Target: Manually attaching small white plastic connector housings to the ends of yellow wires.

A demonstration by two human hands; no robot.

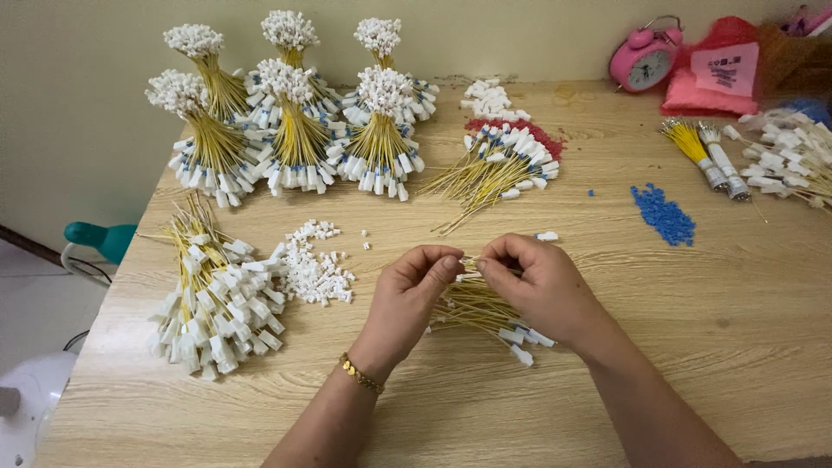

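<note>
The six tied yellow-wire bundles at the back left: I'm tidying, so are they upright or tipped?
Upright: the six tied yellow-wire bundles stand on flared ends, white tips up.

We are working with a single view: the head-worn camera is looking down and forward from above the near edge of the wooden table (693,347). It is facing the pale wall (87,104) behind the far edge, so the tabletop is running away from us. It is sitting close, with both forearms entering from the bottom of the frame (the hands are landing near the centre). The left margin is taking in a strip of floor (35,295). No second view is sharing this scene.
</note>
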